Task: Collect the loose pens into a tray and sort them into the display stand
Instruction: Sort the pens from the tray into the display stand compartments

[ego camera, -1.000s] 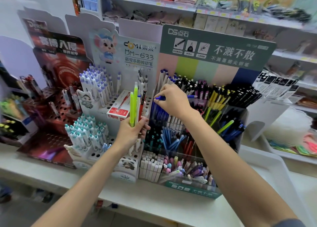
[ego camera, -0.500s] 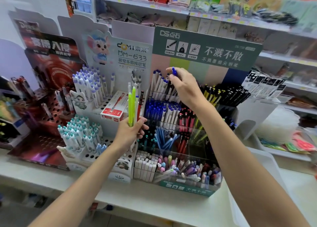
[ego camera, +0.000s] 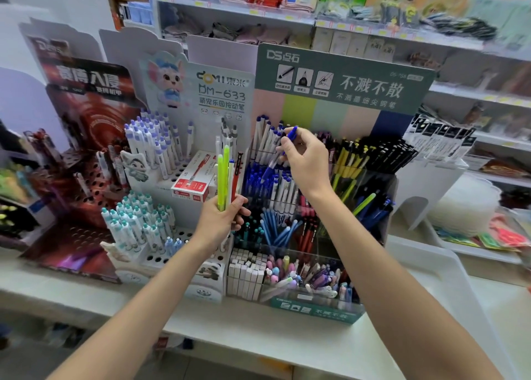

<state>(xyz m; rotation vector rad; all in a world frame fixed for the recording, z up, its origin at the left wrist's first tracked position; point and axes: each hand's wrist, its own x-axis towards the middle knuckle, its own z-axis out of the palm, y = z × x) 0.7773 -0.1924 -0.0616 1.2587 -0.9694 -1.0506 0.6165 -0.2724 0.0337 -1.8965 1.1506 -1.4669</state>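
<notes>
My left hand (ego camera: 219,220) grips a bunch of pens (ego camera: 225,175), upright: two lime-green ones, a white one and a red one. My right hand (ego camera: 306,157) pinches a blue pen (ego camera: 280,154) tilted over the upper left compartments of the tiered display stand (ego camera: 316,308), among white pens with blue caps. The stand holds blue, red, yellow and black pens in clear compartments. A white tray (ego camera: 448,267) lies at the right on the counter, partly behind my right forearm.
A white DM-633 stand (ego camera: 155,201) with white and teal pens stands to the left, with a red box (ego camera: 192,182) on it. A dark red stand (ego camera: 77,178) is further left. Shelves of goods run behind. The white counter edge (ego camera: 230,339) lies in front.
My right hand lifted the blue pen from the middle of the stand up toward the back row, then turned it tip-down over the upper left compartment. The left hand held still.
</notes>
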